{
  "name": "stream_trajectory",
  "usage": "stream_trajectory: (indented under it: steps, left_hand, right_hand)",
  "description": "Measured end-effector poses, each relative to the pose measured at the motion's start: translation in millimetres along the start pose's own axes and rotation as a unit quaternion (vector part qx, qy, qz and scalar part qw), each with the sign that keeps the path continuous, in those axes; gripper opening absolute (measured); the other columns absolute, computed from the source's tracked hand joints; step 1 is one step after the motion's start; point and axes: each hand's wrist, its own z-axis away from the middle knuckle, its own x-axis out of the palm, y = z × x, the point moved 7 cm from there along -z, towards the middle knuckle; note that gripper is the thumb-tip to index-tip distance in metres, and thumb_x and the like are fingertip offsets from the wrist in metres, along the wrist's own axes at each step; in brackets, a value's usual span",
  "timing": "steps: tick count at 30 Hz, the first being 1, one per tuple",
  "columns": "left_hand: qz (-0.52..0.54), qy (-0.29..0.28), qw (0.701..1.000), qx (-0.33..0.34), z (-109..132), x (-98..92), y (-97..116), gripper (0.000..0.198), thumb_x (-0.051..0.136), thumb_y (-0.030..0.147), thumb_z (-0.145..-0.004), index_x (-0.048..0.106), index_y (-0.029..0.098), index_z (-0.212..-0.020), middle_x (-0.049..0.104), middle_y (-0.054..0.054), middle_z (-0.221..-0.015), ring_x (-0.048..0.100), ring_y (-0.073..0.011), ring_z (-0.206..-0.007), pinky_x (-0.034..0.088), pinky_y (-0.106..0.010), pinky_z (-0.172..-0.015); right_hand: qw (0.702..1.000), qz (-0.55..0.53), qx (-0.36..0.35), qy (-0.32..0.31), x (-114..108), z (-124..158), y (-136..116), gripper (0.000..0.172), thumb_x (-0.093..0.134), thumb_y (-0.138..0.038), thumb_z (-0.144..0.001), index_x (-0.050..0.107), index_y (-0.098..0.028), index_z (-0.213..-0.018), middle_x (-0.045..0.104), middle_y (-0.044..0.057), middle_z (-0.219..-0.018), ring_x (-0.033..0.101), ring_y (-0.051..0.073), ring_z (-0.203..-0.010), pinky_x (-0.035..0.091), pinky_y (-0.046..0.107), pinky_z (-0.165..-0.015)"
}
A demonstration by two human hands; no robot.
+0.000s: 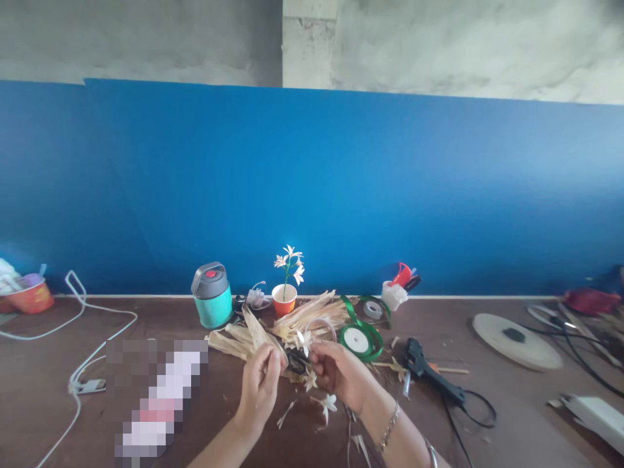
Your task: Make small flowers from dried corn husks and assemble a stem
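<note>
My left hand is closed in a pinch, thumb against the fingers, on a pale corn husk that rises from it. My right hand, with a bracelet on the wrist, pinches a small white flower at the fingertips; its stem is hidden. Below the hands on the table lie a cream flower and a white flower. More dried husks are spread behind the hands. A similar flower stem stands upright in a paper cup.
A green ribbon roll and a glue gun with a cable lie right of my hands. Behind stand a teal jar and a white cup with tools. Farther right is a round lid; a white cable runs at left.
</note>
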Motion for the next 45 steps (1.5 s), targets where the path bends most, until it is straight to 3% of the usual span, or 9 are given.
stream_trajectory:
  steps: [3, 8, 17, 24, 26, 28, 30, 35, 45]
  left_hand:
    - [0.003, -0.011, 1.000, -0.007, -2, 1.4, 0, 0.027, 0.050, 0.039, -0.086, 0.064, 0.017, -0.076, 0.065, -0.004, -0.071, 0.060, -0.0166, -0.066, 0.046, -0.024, -0.059]
    - [0.022, -0.008, 1.000, 0.000, -3, 2.0, -5, 0.022, 0.057, 0.037, -0.082, 0.067, 0.017, -0.078, 0.067, -0.005, -0.075, 0.062, -0.0174, -0.069, 0.048, -0.025, -0.063]
    - [0.037, -0.010, 0.999, -0.013, 1, 0.9, -2, 0.024, 0.049, 0.036, -0.087, 0.062, 0.018, -0.080, 0.063, -0.003, -0.074, 0.059, -0.0165, -0.068, 0.046, -0.024, -0.062]
    - [-0.022, 0.004, 1.000, 0.017, 2, -0.5, 0, 0.039, 0.036, 0.037, -0.092, 0.042, 0.020, -0.058, 0.044, 0.002, -0.054, 0.045, -0.0122, -0.051, 0.040, -0.023, -0.052]
    - [-0.052, 0.012, 0.998, 0.032, 0, -0.7, -2, 0.029, 0.046, 0.035, -0.089, 0.051, 0.019, -0.065, 0.053, 0.000, -0.062, 0.052, -0.0146, -0.059, 0.044, -0.025, -0.057]
    - [-0.073, 0.022, 0.994, 0.073, -1, -0.5, 0, 0.013, 0.055, 0.031, -0.084, 0.059, 0.019, -0.086, 0.062, -0.005, -0.085, 0.059, -0.0200, -0.081, 0.048, -0.030, -0.072]
    - [-0.087, 0.023, 0.989, 0.119, -1, 1.1, 4, 0.019, 0.060, 0.027, -0.081, 0.060, 0.021, -0.100, 0.062, -0.008, -0.101, 0.058, -0.0228, -0.096, 0.046, -0.036, -0.084]
    - [-0.121, 0.022, 0.978, 0.171, 3, 4.3, 12, 0.002, 0.061, 0.021, -0.080, 0.060, 0.020, -0.079, 0.063, -0.004, -0.087, 0.059, -0.0206, -0.086, 0.047, -0.033, -0.077]
    - [-0.130, 0.026, 0.973, 0.188, 7, 2.5, 19, 0.011, 0.058, 0.017, -0.080, 0.056, 0.020, -0.070, 0.062, -0.002, -0.076, 0.057, -0.0188, -0.076, 0.046, -0.032, -0.071]
  right_hand:
    - [1.000, -0.005, 0.000, 0.000, -1, -1, 1, 0.023, 0.070, -0.025, -0.059, 0.050, -0.016, -0.067, 0.052, -0.005, -0.055, 0.040, 0.004, -0.044, 0.019, 0.016, -0.039]
    - [1.000, -0.013, -0.001, 0.003, -2, -2, 1, 0.022, 0.070, -0.023, -0.059, 0.051, -0.016, -0.067, 0.052, -0.005, -0.055, 0.041, 0.004, -0.044, 0.019, 0.015, -0.038]
    - [1.000, -0.008, 0.003, 0.000, 1, -1, 2, 0.019, 0.068, -0.022, -0.062, 0.051, -0.015, -0.066, 0.052, -0.004, -0.055, 0.040, 0.004, -0.044, 0.021, 0.014, -0.038]
    - [1.000, 0.021, 0.004, 0.013, 3, 3, 0, 0.020, 0.068, -0.022, -0.063, 0.050, -0.015, -0.063, 0.050, -0.004, -0.054, 0.039, 0.003, -0.043, 0.020, 0.015, -0.038]
    - [0.999, 0.032, -0.002, 0.008, 5, 4, -1, 0.021, 0.070, -0.024, -0.061, 0.051, -0.015, -0.061, 0.050, -0.005, -0.053, 0.039, 0.003, -0.043, 0.020, 0.015, -0.039]
    - [0.999, 0.046, -0.019, 0.000, 6, 5, -2, 0.023, 0.071, -0.026, -0.059, 0.051, -0.015, -0.060, 0.051, -0.005, -0.053, 0.039, 0.004, -0.044, 0.020, 0.016, -0.039]
    - [0.997, 0.072, -0.040, -0.002, 7, 4, -3, 0.024, 0.073, -0.028, -0.057, 0.053, -0.015, -0.060, 0.052, -0.005, -0.053, 0.040, 0.004, -0.044, 0.020, 0.017, -0.040]
    - [0.991, 0.123, -0.048, 0.009, 5, 3, 0, 0.025, 0.074, -0.030, -0.054, 0.055, -0.015, -0.062, 0.055, -0.004, -0.052, 0.043, 0.005, -0.043, 0.020, 0.019, -0.041]
    - [0.987, 0.149, -0.065, -0.011, 10, 4, 1, 0.026, 0.074, -0.034, -0.055, 0.059, -0.014, -0.063, 0.058, -0.003, -0.051, 0.044, 0.005, -0.042, 0.021, 0.018, -0.040]
